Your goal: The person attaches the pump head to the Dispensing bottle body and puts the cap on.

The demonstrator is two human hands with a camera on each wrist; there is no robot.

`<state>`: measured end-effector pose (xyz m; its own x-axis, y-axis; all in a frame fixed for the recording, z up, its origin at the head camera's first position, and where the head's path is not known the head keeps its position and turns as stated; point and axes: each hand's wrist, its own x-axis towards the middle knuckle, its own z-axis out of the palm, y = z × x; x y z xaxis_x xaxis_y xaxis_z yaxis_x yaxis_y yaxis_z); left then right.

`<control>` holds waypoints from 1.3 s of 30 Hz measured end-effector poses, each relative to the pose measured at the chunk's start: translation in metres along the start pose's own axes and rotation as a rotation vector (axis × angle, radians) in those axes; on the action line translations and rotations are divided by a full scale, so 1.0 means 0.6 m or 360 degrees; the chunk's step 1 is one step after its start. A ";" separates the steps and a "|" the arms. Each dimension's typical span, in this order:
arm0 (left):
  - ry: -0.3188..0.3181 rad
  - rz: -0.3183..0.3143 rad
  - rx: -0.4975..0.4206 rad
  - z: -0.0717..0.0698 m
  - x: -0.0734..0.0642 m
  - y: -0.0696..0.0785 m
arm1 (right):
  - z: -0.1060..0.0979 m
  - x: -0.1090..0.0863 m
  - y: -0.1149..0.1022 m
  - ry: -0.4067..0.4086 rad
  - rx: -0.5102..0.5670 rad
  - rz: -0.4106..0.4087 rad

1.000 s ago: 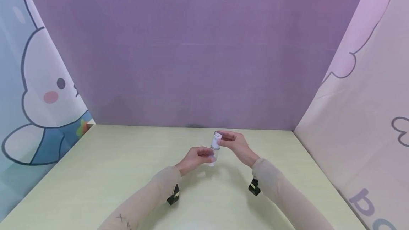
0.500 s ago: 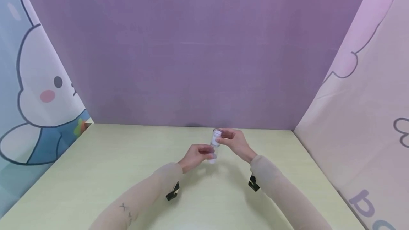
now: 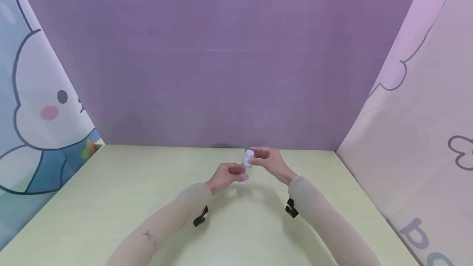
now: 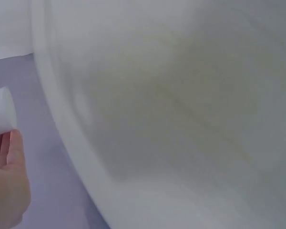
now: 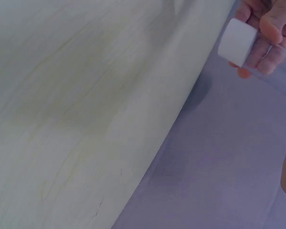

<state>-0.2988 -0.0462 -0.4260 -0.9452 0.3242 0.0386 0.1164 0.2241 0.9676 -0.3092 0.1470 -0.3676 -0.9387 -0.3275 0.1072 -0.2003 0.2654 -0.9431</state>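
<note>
Both hands hold a small clear bottle [image 3: 248, 159] above the table in the head view, slightly tilted. Its upper part looks white inside a clear rim. At the lower end sits a white cap [image 5: 237, 42], seen plainly in the right wrist view beside the see-through body. My left hand [image 3: 226, 177] pinches the lower part between thumb and fingers, close to the cap. The upper part is pinched by my right hand [image 3: 272, 163], from the right side. Only part of the left hand [image 4: 8, 191] shows in the left wrist view, under a white end piece.
A pale yellow-green table [image 3: 166, 167] spreads beneath the hands. Behind it rises a purple panel [image 3: 221, 73]. Printed cloth walls stand at the left [image 3: 40, 93] and right [image 3: 414, 134]. Black wrist straps [image 3: 292, 207] hang below the sleeves.
Both hands have risen slightly in the head view with the bottle between them, and the bottle has shifted a little up and left. Both grips stay on it.
</note>
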 end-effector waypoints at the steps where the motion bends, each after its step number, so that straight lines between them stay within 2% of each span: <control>1: 0.0002 -0.0022 0.0003 0.001 0.003 -0.003 | 0.001 0.002 0.003 -0.0014 -0.0001 0.0009; 8: 0.0046 -0.0134 0.0081 0.012 0.013 -0.027 | 0.011 0.012 0.027 -0.0087 -0.0053 0.0064; 11: 0.0050 -0.0173 0.0077 0.015 0.012 -0.031 | 0.015 0.011 0.032 -0.0108 -0.0061 0.0094; 16: 0.0058 -0.0208 0.0064 0.017 0.010 -0.033 | 0.022 0.011 0.037 -0.0138 -0.0054 0.0074; 21: 0.0064 -0.0213 0.0068 0.017 0.009 -0.036 | 0.028 0.013 0.042 -0.0164 -0.0046 0.0051; 29: 0.0050 -0.0158 0.0109 0.019 0.008 -0.039 | 0.028 0.013 0.050 -0.0188 -0.0026 0.0042; 39: 0.0050 -0.0104 0.0180 0.032 0.010 -0.047 | 0.025 0.008 0.058 -0.0155 -0.0028 0.0085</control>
<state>-0.3019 -0.0328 -0.4577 -0.9608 0.2768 -0.0138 0.0864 0.3466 0.9340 -0.3162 0.1410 -0.4048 -0.9166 -0.3990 0.0249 -0.1564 0.3006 -0.9408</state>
